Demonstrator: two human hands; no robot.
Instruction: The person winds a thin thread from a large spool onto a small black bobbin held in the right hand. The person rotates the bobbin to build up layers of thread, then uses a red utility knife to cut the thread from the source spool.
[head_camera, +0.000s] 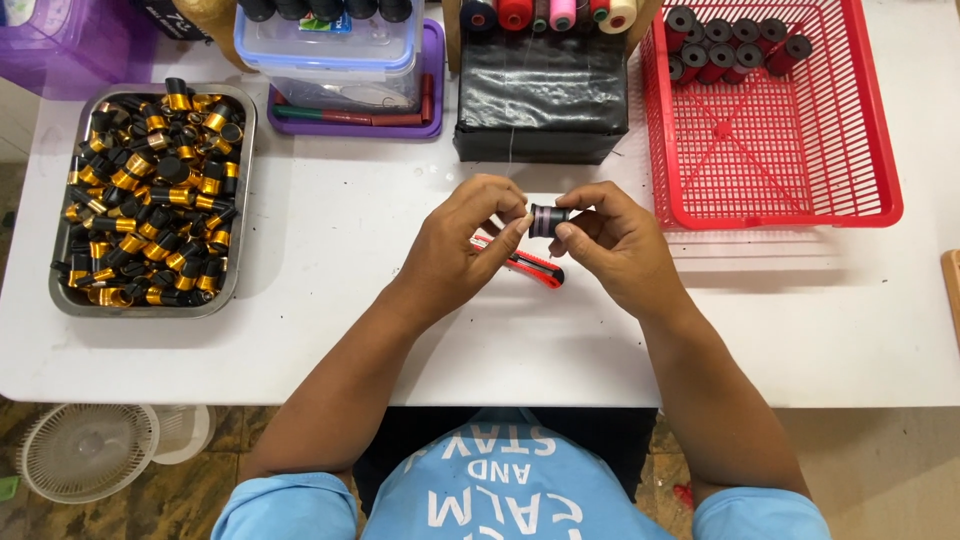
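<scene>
Both hands meet above the middle of the white tabletop (330, 260). We note the left hand (462, 238) with fingertips pinched at one end of a small dark bobbin (548, 219), and the right hand (612, 245) gripping its body between thumb and fingers. We judge the risks as follows: a loose pinch could drop the bobbin onto the red utility knife (528, 265) lying directly beneath; reaching down blindly for it risks a cut.

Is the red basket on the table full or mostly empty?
Mostly empty. The red basket shows bare mesh over most of its floor; only a small cluster of red-wound spools sits along its far edge.
</scene>
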